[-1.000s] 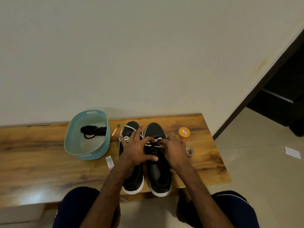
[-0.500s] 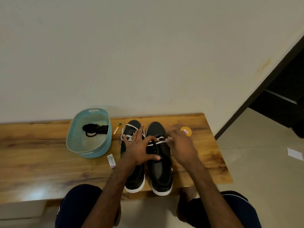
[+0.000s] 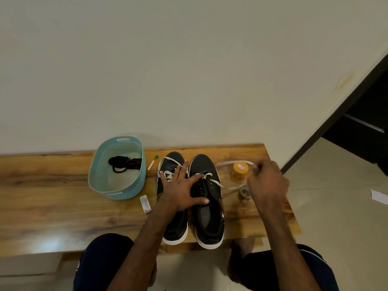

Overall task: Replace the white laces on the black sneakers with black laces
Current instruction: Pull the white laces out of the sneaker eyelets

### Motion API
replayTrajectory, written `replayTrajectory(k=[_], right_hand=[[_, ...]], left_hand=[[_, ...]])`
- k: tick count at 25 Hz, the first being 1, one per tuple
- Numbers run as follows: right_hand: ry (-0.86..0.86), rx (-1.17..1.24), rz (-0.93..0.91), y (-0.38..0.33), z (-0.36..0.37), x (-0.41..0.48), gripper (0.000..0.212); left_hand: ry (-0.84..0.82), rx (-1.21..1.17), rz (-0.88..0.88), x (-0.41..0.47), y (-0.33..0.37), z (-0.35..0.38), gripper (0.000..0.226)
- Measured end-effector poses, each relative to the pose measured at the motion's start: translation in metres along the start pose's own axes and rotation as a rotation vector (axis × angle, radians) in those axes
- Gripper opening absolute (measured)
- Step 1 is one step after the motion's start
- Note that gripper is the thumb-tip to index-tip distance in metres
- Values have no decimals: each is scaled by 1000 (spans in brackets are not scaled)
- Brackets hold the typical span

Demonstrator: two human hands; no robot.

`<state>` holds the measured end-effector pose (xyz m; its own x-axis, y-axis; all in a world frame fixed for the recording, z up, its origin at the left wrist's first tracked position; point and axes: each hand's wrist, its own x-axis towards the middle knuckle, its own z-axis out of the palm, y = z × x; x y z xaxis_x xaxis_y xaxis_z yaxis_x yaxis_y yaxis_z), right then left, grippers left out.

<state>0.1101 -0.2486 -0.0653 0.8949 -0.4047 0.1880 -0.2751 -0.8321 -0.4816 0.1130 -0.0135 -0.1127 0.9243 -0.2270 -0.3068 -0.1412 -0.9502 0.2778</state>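
Nearby, orange jar (image 3: 240, 170) beside right hand (image 3: 267, 181)

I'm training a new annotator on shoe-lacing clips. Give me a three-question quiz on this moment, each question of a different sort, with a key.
1. True or false: the black laces lie inside the light blue plastic basket.
2. Which hand grips the white lace drawn from the right-hand black sneaker? A) left B) right C) neither
3. Fill in: the left hand rests flat across the two ______.

Key:
1. True.
2. B: the right hand holds it out over the wooden bench, near the orange round-lidded jar.
3. Sneakers: it spans the left-hand black sneaker and its neighbour.
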Motion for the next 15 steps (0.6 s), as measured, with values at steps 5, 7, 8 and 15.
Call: replayTrajectory(k=[5, 7, 8, 15], right_hand=[[-326, -49, -81, -19, 22, -19, 20], [-428, -89, -160, -26, 34, -30, 30], [-467, -92, -194, -29, 38, -36, 36], [-797, -79, -337, -26, 51, -57, 72]], left_hand=[[100, -52, -37, 4, 4, -6, 76], [161, 21, -6, 8, 12, -11, 57], [156, 49, 23, 10, 15, -14, 52], [185, 59, 96, 33, 20, -23, 15]])
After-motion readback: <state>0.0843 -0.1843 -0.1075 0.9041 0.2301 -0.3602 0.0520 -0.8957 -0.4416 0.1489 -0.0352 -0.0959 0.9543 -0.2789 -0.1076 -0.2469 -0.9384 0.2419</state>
